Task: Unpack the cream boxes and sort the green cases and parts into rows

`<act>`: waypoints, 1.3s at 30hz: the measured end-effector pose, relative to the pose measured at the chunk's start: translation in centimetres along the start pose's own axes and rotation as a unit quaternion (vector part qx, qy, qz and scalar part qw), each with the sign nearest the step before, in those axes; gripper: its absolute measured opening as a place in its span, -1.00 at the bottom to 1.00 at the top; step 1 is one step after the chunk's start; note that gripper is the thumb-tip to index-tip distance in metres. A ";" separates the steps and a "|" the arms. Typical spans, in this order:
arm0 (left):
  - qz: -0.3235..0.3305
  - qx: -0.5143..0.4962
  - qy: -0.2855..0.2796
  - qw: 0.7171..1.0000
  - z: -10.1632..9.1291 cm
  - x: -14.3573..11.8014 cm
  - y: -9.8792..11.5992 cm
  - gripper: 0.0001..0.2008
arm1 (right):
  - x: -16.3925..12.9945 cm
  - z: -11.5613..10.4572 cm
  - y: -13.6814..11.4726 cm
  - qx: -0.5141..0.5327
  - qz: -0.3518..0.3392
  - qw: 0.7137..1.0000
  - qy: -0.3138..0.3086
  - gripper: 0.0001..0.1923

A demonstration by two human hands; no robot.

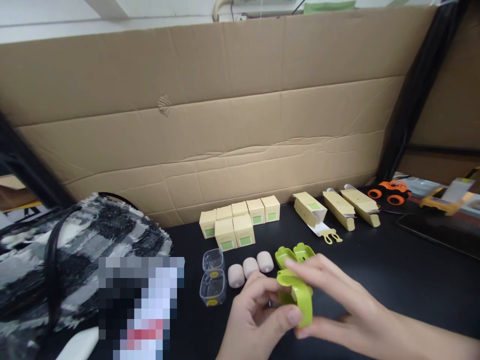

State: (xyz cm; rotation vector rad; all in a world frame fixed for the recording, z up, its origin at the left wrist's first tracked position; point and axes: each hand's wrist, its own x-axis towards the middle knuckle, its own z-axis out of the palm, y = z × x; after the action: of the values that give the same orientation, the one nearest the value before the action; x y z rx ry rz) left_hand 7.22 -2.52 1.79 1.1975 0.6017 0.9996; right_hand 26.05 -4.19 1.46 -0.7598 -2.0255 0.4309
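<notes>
My left hand (257,320) grips a small lime-green case (306,305) from the left, its thumb on the case's near side. My right hand (339,300) holds the same case from the right, with fingers over the top and the thumb underneath. The case's top part looks raised; what is inside is mostly hidden by my fingers. Just behind it lie more lime-green pieces (303,251) with a scalloped edge. Three pale pink rounded blocks (250,268) stand in a slanting row beyond my left hand. To their left is a clear plastic box (213,287) with yellow round stickers.
Several cream cartons (225,234) with green labels stand by the cardboard wall (225,110). Three opened cartons (338,209) lie to their right. An orange toy truck (392,192) is at the far right. A black-and-grey shaggy bag (82,240) fills the left side.
</notes>
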 end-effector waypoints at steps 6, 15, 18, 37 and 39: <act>-0.027 0.068 -0.002 0.997 -0.4 0.2 -0.4 -0.84 | 0.1 -0.4 -0.6 -0.093 -0.061 0.993 -0.035 -0.46; 0.062 0.135 0.080 0.986 -0.3 0.6 0.3 -0.92 | 0.3 -1.4 -0.7 -0.140 -0.084 0.986 0.035 -0.47; 0.054 0.097 0.083 0.990 -0.9 1.0 1.1 -0.94 | 0.7 -2.9 0.0 -0.073 0.015 0.997 0.019 -0.47; 0.131 0.181 0.100 0.970 -4.0 1.4 3.8 -0.94 | 1.4 -3.8 1.4 0.020 0.190 0.978 -0.088 -0.51; 0.125 0.197 0.087 0.968 -3.7 1.2 3.5 -0.95 | 1.5 -5.1 1.5 0.012 0.219 0.969 -0.115 -0.52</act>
State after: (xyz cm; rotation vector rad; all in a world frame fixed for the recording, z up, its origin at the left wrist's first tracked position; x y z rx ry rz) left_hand 3.62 0.45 4.15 1.5761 0.8297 1.2453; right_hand 30.29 -2.00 4.26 -1.1950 -2.0528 0.8269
